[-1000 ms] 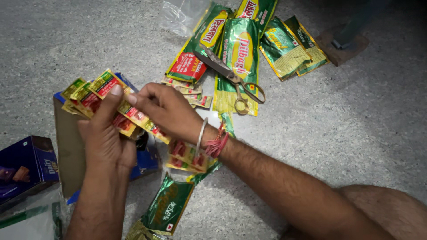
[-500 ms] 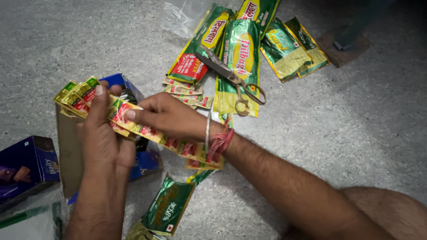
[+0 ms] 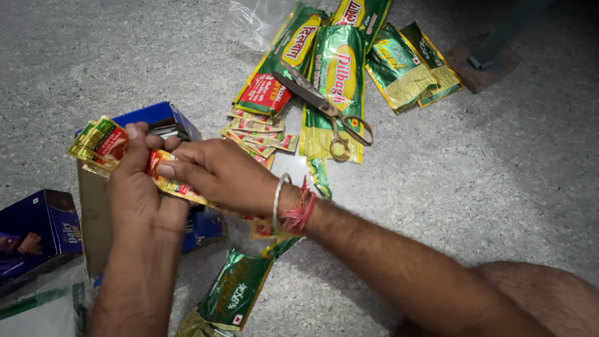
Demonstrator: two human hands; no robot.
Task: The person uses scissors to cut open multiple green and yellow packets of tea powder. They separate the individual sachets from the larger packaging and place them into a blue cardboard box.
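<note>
**Both hands on a strip of small sachets above an open blue box**

At the far left a dark blue carton (image 3: 37,228) lies on the grey floor (image 3: 499,187); its contents cannot be seen. Just right of it, the left hand (image 3: 140,190) is clamped on one end of a strip of sachets (image 3: 106,140), red, green and gold, with the thumb pressed over the top. The right hand (image 3: 221,178) reaches across from the right and pinches the same strip, fingers closed on it just beside the left thumb; the strip trails down under the right wrist, which wears a metal bangle and red thread. Beneath both hands sits an open blue box (image 3: 165,122) on a piece of brown cardboard (image 3: 93,218); what it holds is too dark to tell. Below lies a single green pouch (image 3: 234,296). Further right, a loose pile of cut sachets (image 3: 259,131) rests beside a fan of larger green packets (image 3: 340,81), with scissors (image 3: 327,109) lying across them.
</note>
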